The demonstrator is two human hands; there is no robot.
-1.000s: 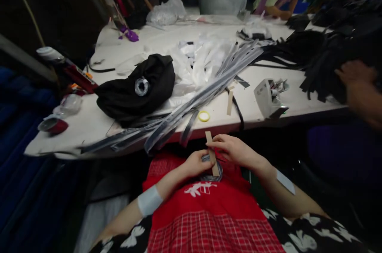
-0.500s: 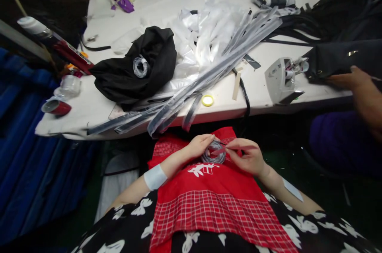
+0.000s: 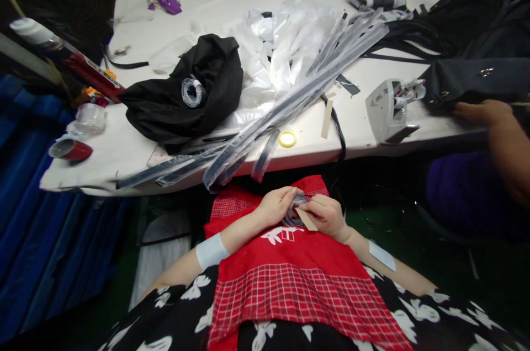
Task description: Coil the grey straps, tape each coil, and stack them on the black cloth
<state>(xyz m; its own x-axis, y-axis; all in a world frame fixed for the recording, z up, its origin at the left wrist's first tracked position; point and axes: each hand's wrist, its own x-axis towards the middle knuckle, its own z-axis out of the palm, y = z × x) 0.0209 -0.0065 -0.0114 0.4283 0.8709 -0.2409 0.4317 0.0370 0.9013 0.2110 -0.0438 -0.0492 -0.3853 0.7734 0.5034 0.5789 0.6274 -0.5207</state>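
Note:
Over the red apron (image 3: 285, 251), my left hand (image 3: 276, 205) is closed on the left side of a grey, clear coil (image 3: 292, 215). My right hand (image 3: 327, 215) is closed at the coil's right side, its fingers pinching a flat beige strip (image 3: 306, 219) that slants down across the coil. A thin dark line runs between the two hands at the top of the coil. Another clear coil (image 3: 192, 91) lies on a black cloth (image 3: 182, 113) on the white table (image 3: 136, 141).
Long plastic-wrapped strips (image 3: 265, 125) overhang the table's front edge. Nearby are a yellow ring (image 3: 287, 139), a white dispenser (image 3: 388, 111) and a red cup (image 3: 70, 149). At the right, another person's hand (image 3: 484, 112) touches a dark bag (image 3: 472, 83).
My right hand has moved left and closer to the coil. The strip, earlier pointing left across the coil, now slants down to the right with its beige side showing.

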